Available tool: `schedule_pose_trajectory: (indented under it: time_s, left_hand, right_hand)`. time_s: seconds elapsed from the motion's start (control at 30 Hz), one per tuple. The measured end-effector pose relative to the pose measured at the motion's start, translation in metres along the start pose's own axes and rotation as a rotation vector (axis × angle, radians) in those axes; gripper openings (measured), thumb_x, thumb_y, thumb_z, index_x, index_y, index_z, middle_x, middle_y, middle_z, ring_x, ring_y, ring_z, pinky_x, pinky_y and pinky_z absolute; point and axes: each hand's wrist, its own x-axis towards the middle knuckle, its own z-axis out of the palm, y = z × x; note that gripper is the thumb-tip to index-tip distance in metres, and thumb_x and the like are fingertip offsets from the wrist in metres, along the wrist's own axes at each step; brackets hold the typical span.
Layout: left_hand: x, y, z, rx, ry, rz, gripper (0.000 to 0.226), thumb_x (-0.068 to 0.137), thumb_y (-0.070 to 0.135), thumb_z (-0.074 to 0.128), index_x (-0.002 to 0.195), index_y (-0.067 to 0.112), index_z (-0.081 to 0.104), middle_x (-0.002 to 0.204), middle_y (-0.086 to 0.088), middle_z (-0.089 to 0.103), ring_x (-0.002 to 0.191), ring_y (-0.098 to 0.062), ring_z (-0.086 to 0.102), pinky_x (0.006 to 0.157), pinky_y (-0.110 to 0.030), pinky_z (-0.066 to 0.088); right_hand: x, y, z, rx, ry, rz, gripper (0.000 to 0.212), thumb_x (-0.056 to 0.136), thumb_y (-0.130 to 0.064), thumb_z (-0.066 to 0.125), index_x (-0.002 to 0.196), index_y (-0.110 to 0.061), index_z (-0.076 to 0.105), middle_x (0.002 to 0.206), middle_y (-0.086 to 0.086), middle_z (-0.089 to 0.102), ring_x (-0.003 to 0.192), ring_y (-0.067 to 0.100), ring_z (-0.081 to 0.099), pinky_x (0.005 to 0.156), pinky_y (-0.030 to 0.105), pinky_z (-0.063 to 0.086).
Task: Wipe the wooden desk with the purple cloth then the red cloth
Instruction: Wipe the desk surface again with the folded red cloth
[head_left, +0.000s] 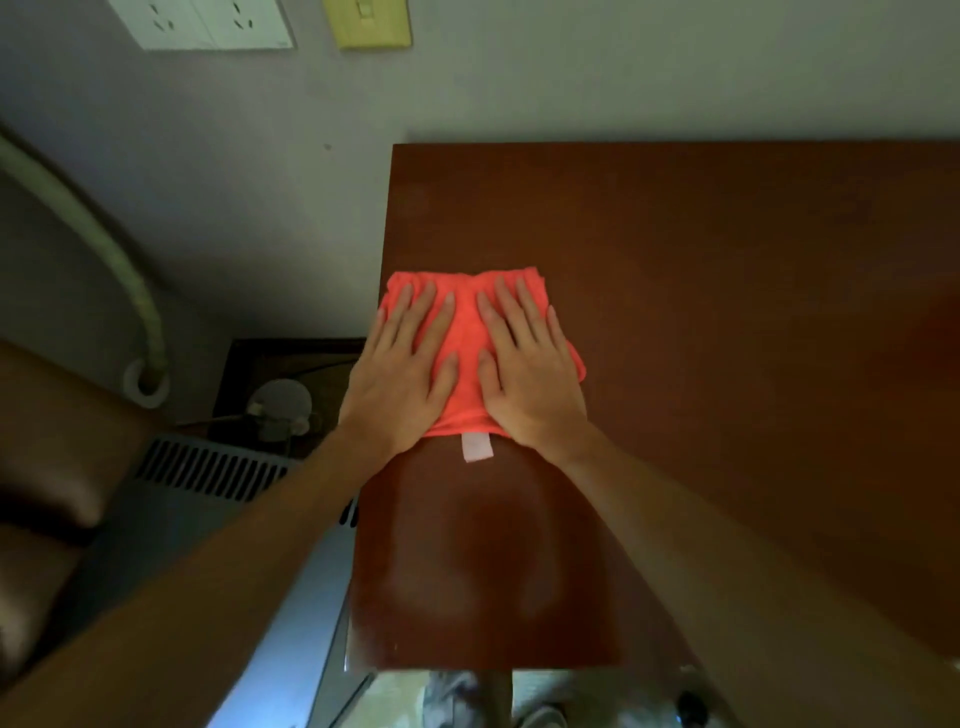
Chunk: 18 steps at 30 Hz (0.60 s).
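The red cloth (467, 338) lies flat on the wooden desk (701, 291), close to the desk's left edge. A white tag sticks out from its near side. My left hand (402, 364) presses palm-down on the cloth's left half, fingers spread, its outer edge over the desk's edge. My right hand (524, 364) presses palm-down on the right half in the same way. No purple cloth is in view.
The desk's back edge meets a grey wall with a white socket panel (202, 23) and a yellow switch plate (369, 23). Left of the desk stand a grey appliance with a vent grille (208, 467), a pale hose (104, 244) and a brown cushioned seat (47, 467).
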Motion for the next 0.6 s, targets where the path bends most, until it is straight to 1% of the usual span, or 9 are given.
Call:
schedule_pose_trajectory:
  time_s: [0.17, 0.33, 0.43, 0.5, 0.57, 0.6]
  left_hand:
    - [-0.111, 0.039, -0.001, -0.023, 0.011, -0.015, 0.064, 0.106, 0.045, 0.022, 0.161, 0.014, 0.016, 0.169, -0.01, 0.013, 0.158, -0.024, 0.002, 0.126, -0.052, 0.016]
    - [-0.199, 0.075, -0.001, -0.055, -0.01, -0.039, 0.063, 0.105, 0.041, 0.029, 0.161, 0.012, 0.019, 0.169, -0.009, 0.014, 0.158, -0.024, 0.002, 0.126, -0.053, 0.018]
    - [-0.226, 0.084, -0.002, -0.039, -0.065, -0.018, 0.063, 0.106, 0.042, 0.024, 0.162, 0.014, 0.015, 0.17, -0.007, 0.01, 0.158, -0.025, 0.002, 0.125, -0.054, 0.02]
    - [-0.229, 0.083, -0.004, -0.043, -0.102, -0.017, 0.063, 0.106, 0.045, 0.022, 0.162, 0.016, 0.012, 0.171, -0.005, 0.007, 0.158, -0.024, -0.001, 0.124, -0.053, 0.02]
    - [-0.23, 0.081, -0.011, -0.09, -0.117, -0.023, 0.065, 0.106, 0.05, 0.022, 0.162, 0.02, 0.013, 0.171, -0.002, 0.006, 0.158, -0.021, 0.001, 0.124, -0.052, 0.022]
    - [-0.228, 0.08, -0.016, -0.123, -0.105, -0.047, 0.066, 0.104, 0.053, 0.024, 0.162, 0.022, 0.016, 0.171, 0.0, 0.008, 0.157, -0.02, 0.007, 0.123, -0.05, 0.024]
  right_hand:
    - [-0.109, -0.037, -0.007, -0.022, -0.056, 0.007, 0.063, 0.105, -0.037, 0.024, 0.163, -0.015, 0.022, 0.172, 0.007, 0.018, 0.161, 0.023, 0.005, 0.13, 0.052, 0.014]
    - [-0.197, -0.064, -0.014, -0.039, -0.08, 0.002, 0.062, 0.106, -0.037, 0.025, 0.165, -0.019, 0.018, 0.173, 0.002, 0.013, 0.161, 0.02, 0.001, 0.129, 0.053, 0.017]
    - [-0.227, -0.073, -0.016, -0.047, -0.099, 0.013, 0.061, 0.108, -0.039, 0.023, 0.165, -0.02, 0.014, 0.174, 0.0, 0.009, 0.161, 0.019, -0.001, 0.129, 0.051, 0.016]
    - [-0.233, -0.073, -0.017, -0.046, -0.106, 0.016, 0.061, 0.108, -0.042, 0.022, 0.165, -0.021, 0.015, 0.174, 0.0, 0.01, 0.161, 0.018, 0.001, 0.13, 0.049, 0.014]
    - [-0.233, -0.071, -0.02, -0.041, -0.116, 0.001, 0.061, 0.108, -0.044, 0.023, 0.164, -0.02, 0.021, 0.173, 0.0, 0.015, 0.161, 0.018, 0.007, 0.128, 0.049, 0.015]
    - [-0.231, -0.068, -0.023, -0.035, -0.11, -0.005, 0.061, 0.108, -0.044, 0.025, 0.163, -0.02, 0.025, 0.172, 0.0, 0.021, 0.16, 0.018, 0.013, 0.127, 0.049, 0.018]
